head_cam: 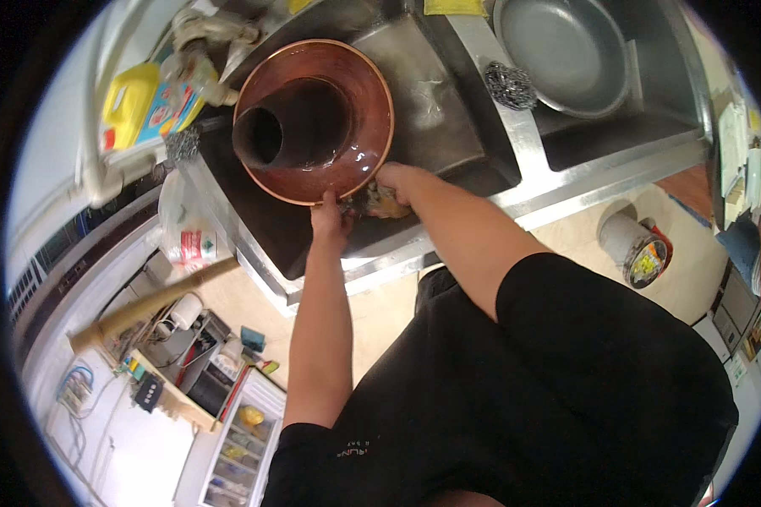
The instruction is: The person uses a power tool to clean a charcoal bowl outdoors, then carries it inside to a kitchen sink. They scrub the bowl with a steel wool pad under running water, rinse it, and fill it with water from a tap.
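A copper hot pot (369, 108) with a dark central chimney (259, 136) is in the left basin of a steel sink (418, 95), its chimney leaning left in the picture. Wet highlights shine on its reddish inner wall. My left hand (331, 220) grips the near rim, thumb on top and fingers partly hidden below. At the lower right of the rim, my right hand (398, 180) is closed against the pot. Just under that hand is a blurred yellowish-grey part (388, 204); whether it is a handle or a separate scrubber I cannot tell.
A grey metal pan (564, 51) sits in the right basin. Steel wool scrubbers lie on the divider (510, 85) and left ledge (182, 143). A tap (212, 28), yellow detergent jug (130, 104) and white plastic container (187, 222) are leftward. A bucket (631, 247) is on the floor.
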The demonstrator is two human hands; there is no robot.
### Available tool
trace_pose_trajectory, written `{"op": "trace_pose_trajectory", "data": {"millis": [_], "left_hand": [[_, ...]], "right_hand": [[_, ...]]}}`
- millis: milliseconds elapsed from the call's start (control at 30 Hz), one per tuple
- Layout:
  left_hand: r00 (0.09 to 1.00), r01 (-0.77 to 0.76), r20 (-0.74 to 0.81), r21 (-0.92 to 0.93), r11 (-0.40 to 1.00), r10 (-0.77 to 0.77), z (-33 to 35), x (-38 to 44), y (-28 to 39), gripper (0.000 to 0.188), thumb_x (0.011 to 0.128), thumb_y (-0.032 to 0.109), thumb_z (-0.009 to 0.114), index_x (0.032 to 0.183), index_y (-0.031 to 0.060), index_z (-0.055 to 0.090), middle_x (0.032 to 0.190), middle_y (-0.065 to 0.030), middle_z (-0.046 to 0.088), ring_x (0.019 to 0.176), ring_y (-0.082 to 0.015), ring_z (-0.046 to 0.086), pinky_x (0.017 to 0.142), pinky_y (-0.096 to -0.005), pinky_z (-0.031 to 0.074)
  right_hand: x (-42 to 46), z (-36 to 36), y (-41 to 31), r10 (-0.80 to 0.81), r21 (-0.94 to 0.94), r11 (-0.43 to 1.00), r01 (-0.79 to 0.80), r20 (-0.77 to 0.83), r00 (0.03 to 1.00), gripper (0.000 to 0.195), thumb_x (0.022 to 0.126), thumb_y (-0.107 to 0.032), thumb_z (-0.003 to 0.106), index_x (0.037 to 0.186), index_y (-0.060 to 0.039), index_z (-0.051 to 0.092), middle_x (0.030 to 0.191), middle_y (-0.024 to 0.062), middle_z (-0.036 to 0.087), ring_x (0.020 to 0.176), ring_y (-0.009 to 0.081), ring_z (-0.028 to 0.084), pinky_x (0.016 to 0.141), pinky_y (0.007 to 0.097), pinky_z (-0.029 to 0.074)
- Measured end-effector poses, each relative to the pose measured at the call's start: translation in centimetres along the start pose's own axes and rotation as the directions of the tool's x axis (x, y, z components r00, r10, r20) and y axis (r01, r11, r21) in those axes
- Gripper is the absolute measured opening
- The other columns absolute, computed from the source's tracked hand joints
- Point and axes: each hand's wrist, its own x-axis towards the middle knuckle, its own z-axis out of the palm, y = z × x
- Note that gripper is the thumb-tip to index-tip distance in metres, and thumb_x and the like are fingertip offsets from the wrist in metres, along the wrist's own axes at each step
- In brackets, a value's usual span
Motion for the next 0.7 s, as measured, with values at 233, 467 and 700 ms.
{"op": "trace_pose_trajectory", "data": {"millis": [233, 467, 700], "left_hand": [[0.878, -0.474, 0.104, 0.321, 0.820, 0.467, -8.5, -6.8, -0.7, 0.031, 0.092, 0.026, 0.063, 0.110, 0.0015, 0.062, 0.074, -0.0051, 0.063, 0.055, -0.0116, 0.055, 0.046, -0.0259, 0.043], [0.749, -0.593, -0.165, 0.265, 0.760, 0.642, -16.4, -16.2, -14.0, 0.067, 0.090, 0.061, 0.052, 0.089, -0.0041, 0.070, 0.077, -0.0109, 0.066, 0.070, -0.0167, 0.058, 0.069, -0.0309, 0.047], [0.669, -0.621, -0.280, 0.297, 0.725, 0.688, -21.1, -16.3, -21.9, 0.073, 0.088, 0.066, 0.046, 0.104, -0.0016, 0.068, 0.103, -0.0211, 0.069, 0.102, -0.0329, 0.064, 0.090, -0.0375, 0.045]], "right_hand": [[-17.7, -1.9, 2.9, -0.870, -0.994, -0.044, 0.105, 0.090, 0.485, 0.059, 0.089, -0.043, 0.057, 0.128, 0.0009, 0.054, 0.124, 0.0247, 0.059, 0.112, 0.0351, 0.059, 0.094, 0.0417, 0.047], [-25.2, -12.4, 11.5, -0.935, -0.913, -0.343, -0.220, 0.354, -0.012, 0.070, 0.089, -0.053, 0.056, 0.135, -0.0013, 0.048, 0.142, 0.0235, 0.044, 0.128, 0.0423, 0.044, 0.108, 0.0458, 0.035], [-25.3, -11.4, 12.5, -0.908, -0.774, -0.415, -0.478, 0.317, 0.274, 0.058, 0.088, -0.047, 0.058, 0.134, -0.0135, 0.051, 0.144, 0.0192, 0.043, 0.128, 0.0351, 0.047, 0.106, 0.0442, 0.039]]}}
